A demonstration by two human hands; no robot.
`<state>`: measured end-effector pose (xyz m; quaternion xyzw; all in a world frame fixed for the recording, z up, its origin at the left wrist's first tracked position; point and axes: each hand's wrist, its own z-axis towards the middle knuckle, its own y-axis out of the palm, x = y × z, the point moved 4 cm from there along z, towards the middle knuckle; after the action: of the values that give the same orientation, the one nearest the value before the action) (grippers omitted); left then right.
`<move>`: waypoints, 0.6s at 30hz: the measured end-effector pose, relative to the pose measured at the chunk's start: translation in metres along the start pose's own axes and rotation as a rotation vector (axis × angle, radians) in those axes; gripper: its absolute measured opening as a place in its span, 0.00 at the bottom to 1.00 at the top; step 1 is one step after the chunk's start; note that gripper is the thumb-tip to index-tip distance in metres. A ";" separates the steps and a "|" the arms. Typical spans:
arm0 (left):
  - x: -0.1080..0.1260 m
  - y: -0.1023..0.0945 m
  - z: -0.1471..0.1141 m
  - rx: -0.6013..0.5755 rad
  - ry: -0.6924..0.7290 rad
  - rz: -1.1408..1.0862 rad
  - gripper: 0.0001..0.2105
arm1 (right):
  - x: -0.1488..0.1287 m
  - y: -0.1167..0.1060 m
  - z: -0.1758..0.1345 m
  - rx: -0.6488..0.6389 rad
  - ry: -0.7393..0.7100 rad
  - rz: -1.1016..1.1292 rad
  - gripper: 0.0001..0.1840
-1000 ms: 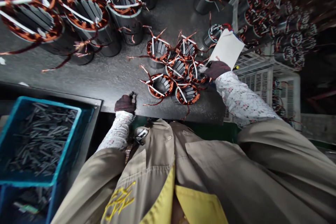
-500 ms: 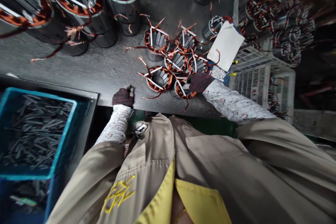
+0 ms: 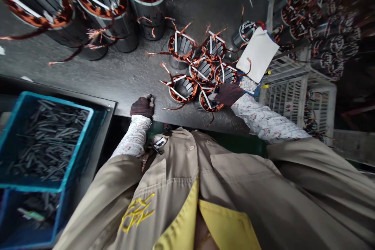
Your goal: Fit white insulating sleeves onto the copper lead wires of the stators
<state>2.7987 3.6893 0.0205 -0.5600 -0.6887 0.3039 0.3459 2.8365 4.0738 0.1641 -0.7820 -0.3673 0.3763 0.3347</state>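
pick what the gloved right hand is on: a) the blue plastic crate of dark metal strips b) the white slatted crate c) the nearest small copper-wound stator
c, the right hand rests on the nearest small copper-wound stator at the front of the cluster on the dark table.

Right hand (image 3: 227, 93): our glove is covering part of the small stator (image 3: 210, 100) beneath it; we are not seeing whether the fingers are closing on it or only resting there.
Left hand (image 3: 142, 107): we are making out something small and pale at its fingertips, too small to name, and the grip is staying unclear.
Large stators (image 3: 35, 8): far up and left of the left hand, the top edge is cutting them off.
Stators in the crate (image 3: 322, 27): beyond the right hand, they are blurring together in the dark.
Blue bin (image 3: 88, 117): left of the left hand, the picture's edge is clipping it.
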 end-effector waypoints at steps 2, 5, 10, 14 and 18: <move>0.001 0.001 0.000 0.015 0.020 -0.013 0.29 | -0.021 -0.005 0.000 -0.047 -0.027 0.050 0.11; 0.002 0.003 -0.001 0.023 0.044 -0.026 0.31 | -0.067 -0.007 0.005 -0.062 -0.151 0.080 0.11; 0.003 0.004 -0.002 0.035 0.094 -0.044 0.30 | -0.127 0.019 0.025 -0.170 -0.331 -0.348 0.15; 0.003 0.004 -0.002 0.008 0.109 -0.057 0.30 | -0.138 0.033 0.034 -0.268 -0.302 -0.446 0.15; 0.004 0.006 -0.002 0.020 0.108 -0.021 0.30 | -0.140 0.036 0.033 -0.341 -0.306 -0.615 0.23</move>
<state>2.8031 3.6939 0.0176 -0.5649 -0.6717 0.2766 0.3913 2.7577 3.9478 0.1668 -0.6146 -0.6877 0.3043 0.2383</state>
